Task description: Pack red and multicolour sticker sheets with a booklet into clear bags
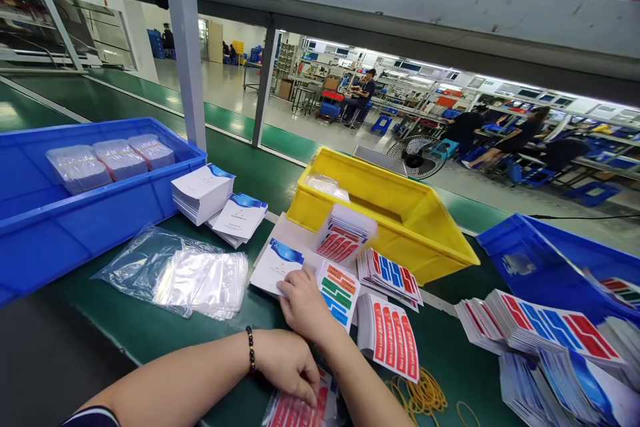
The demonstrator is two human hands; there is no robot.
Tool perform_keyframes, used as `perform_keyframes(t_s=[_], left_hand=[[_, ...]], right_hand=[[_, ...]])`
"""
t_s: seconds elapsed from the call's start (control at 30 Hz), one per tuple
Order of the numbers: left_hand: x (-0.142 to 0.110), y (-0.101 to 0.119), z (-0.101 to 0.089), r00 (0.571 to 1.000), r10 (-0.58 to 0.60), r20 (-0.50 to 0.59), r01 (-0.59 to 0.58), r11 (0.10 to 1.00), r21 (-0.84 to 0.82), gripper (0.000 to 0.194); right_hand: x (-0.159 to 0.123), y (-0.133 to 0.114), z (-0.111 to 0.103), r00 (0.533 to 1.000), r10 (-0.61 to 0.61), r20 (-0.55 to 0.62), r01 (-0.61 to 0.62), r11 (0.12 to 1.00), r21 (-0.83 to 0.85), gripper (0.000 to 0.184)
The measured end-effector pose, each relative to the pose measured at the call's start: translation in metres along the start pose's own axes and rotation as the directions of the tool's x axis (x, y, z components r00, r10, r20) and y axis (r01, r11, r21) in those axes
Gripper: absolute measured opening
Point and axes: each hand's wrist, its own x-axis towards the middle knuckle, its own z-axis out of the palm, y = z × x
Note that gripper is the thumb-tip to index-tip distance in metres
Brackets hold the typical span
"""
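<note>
My right hand (304, 305) reaches across the green bench, fingers bent and pressed together on the near edge of a white booklet with a blue corner (277, 265). A sticker sheet with orange, green and blue bars (339, 293) lies right beside the booklet, under the hand's side. My left hand (286, 361), with a dark bead bracelet at the wrist, lies nearer to me. Its fingers curl down onto a clear bag of red sticker sheets (299, 410) at the bottom edge. The two forearms cross.
Stacks of red and blue sticker sheets (389, 339) (553, 330) lie to the right, beside yellow rubber bands (423, 397). Clear bags (187, 277), booklet stacks (203, 192), a blue bin (75, 223), a yellow bin (440, 240) and another blue bin (545, 260) surround them. People sit at distant benches.
</note>
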Motion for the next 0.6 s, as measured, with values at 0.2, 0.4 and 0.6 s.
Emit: perform_keyframes(t_s=[0.2, 0.4, 0.6], left_hand=[[0.001, -0.005, -0.003, 0.982, 0.003, -0.187, -0.105, 0.837, -0.537, 0.054], [0.005, 0.0, -0.008, 0.957, -0.047, -0.286, -0.268, 0.235, -0.934, 0.084], [0.003, 0.004, -0.006, 0.977, -0.123, -0.174, -0.141, 0.238, -0.961, 0.039]], right_hand=[[-0.03, 0.02, -0.041, 0.923, -0.028, -0.385, 0.041, 0.999, 0.026, 0.025], [-0.08, 0.01, -0.09, 0.941, -0.087, -0.328, 0.135, 0.982, 0.128, 0.037], [-0.115, 0.012, -0.081, 0.904, 0.156, -0.397, -0.013, 0.94, 0.341, 0.021]])
